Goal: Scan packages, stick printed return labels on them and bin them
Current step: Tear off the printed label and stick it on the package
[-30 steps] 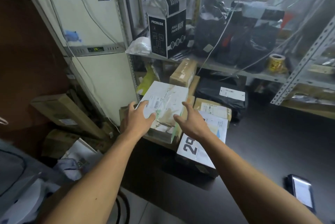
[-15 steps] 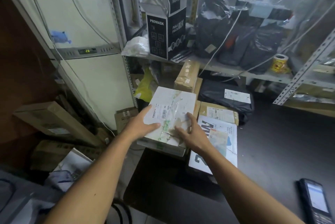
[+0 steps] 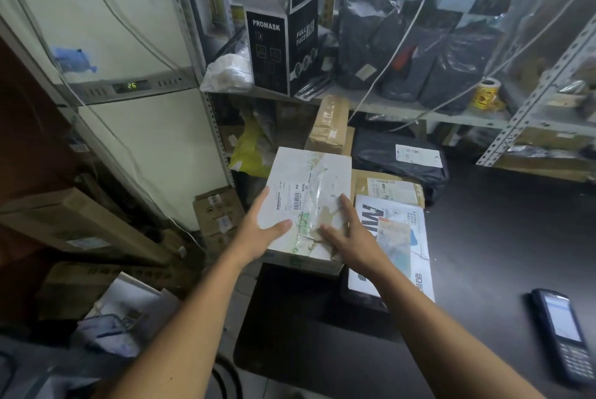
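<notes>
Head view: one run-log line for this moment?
stage: pick package | left hand: grips white box left edge | right hand: flat on box top | scanner: idle on table

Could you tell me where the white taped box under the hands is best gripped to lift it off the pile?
Probably by its two long side edges, one hand from each side. The white box is wide, flat and tilted toward the person, overhanging the black table. The left hand already holds the left edge, thumb on top; the right hand lies flat on top, so it should shift to the right edge.

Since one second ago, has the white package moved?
Yes. The white package has come nearer, off the brown box and toward the table's near left edge.
</notes>
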